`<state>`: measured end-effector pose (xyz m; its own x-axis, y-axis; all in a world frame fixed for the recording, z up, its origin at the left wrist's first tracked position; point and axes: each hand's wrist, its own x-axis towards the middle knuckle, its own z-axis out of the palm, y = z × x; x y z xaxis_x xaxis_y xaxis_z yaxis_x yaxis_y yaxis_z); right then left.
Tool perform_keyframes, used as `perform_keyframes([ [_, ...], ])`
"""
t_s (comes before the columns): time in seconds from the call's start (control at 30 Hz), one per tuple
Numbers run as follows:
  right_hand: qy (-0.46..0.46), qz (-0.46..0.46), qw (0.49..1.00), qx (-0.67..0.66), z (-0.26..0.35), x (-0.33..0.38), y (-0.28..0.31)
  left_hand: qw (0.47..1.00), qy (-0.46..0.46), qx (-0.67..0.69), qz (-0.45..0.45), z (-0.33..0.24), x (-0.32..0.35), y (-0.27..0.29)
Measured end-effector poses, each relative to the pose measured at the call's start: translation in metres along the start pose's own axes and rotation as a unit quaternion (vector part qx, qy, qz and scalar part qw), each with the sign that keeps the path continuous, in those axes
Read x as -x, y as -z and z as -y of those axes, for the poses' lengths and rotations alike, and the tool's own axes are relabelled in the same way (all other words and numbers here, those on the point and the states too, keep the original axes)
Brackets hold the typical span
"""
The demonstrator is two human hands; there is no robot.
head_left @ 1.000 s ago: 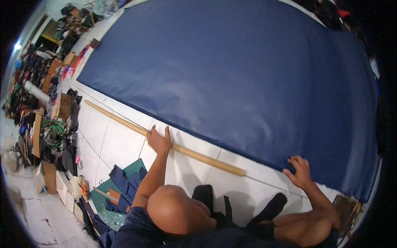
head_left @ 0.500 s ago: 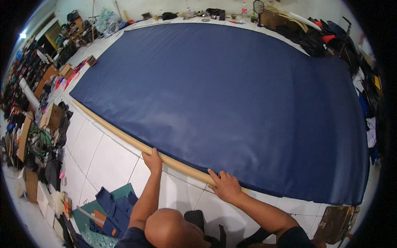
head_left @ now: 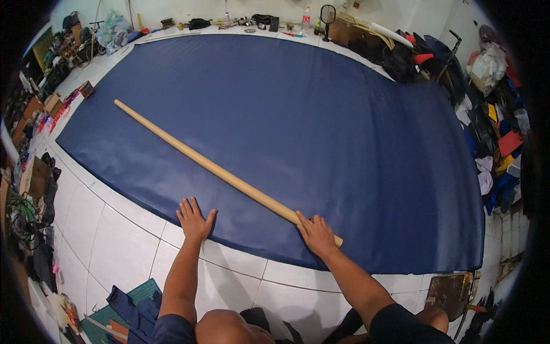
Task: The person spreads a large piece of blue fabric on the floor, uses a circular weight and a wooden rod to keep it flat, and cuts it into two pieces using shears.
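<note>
A large dark blue sheet point(head_left: 344, 132), smooth like leatherette, lies spread over the white tiled floor. Across its left part runs a long tan cardboard tube point(head_left: 215, 168), slanting from the far left to the near right. My right hand point(head_left: 317, 233) is over the tube near its near end, gripping it; the palm side is hidden. Beside the sheet's near edge my left hand point(head_left: 195, 221) lies flat on the blue material, fingers spread, apart from the tube.
A green cutting mat point(head_left: 103, 325) with dark blue cloth point(head_left: 134, 312) on it lies at lower left. A brown board point(head_left: 448, 296) stands by the near right corner. Clutter lines the left and right sides, and a racket-shaped object point(head_left: 327, 20) stands by the back wall.
The tube has moved from the sheet's near edge onto the sheet, away from me. My left hand has let go of it and now lies spread on the sheet. The view has shifted right.
</note>
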<state>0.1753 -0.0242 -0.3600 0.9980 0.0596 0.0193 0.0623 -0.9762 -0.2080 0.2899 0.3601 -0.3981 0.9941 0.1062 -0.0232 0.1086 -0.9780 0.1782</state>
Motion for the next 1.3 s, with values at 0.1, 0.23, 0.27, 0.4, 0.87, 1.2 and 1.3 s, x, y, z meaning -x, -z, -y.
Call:
perform_keyframes([
  [0.1, -0.031, -0.003, 0.999, -0.007, 0.006, -0.028, -0.008, 1.0, -0.006, -0.005, -0.009, 0.001, 0.003, -0.004],
  [0.23, -0.111, -0.002, 0.994, -0.027, 0.009, -0.068, 0.002, 1.0, -0.018, -0.005, -0.024, 0.002, 0.001, -0.006],
  [0.27, -0.136, 0.004, 0.99, -0.037, 0.01, -0.068, 0.0, 0.999, -0.019, -0.007, -0.027, 0.006, 0.004, -0.009],
  [0.4, -0.253, -0.003, 0.964, -0.084, -0.037, -0.044, 0.003, 0.998, -0.027, -0.017, -0.05, 0.007, 0.0, -0.011],
  [0.87, -0.475, -0.119, 0.865, -0.109, -0.224, 0.222, 0.037, 0.989, -0.018, 0.106, -0.101, 0.008, 0.067, -0.021],
  [1.2, -0.434, -0.146, 0.883, -0.105, -0.154, 0.15, 0.032, 0.966, -0.03, 0.222, -0.125, 0.042, 0.075, -0.024],
  [1.3, -0.352, -0.118, 0.919, -0.13, -0.111, 0.099, 0.029, 0.976, -0.015, 0.172, -0.132, 0.032, 0.078, -0.019],
])
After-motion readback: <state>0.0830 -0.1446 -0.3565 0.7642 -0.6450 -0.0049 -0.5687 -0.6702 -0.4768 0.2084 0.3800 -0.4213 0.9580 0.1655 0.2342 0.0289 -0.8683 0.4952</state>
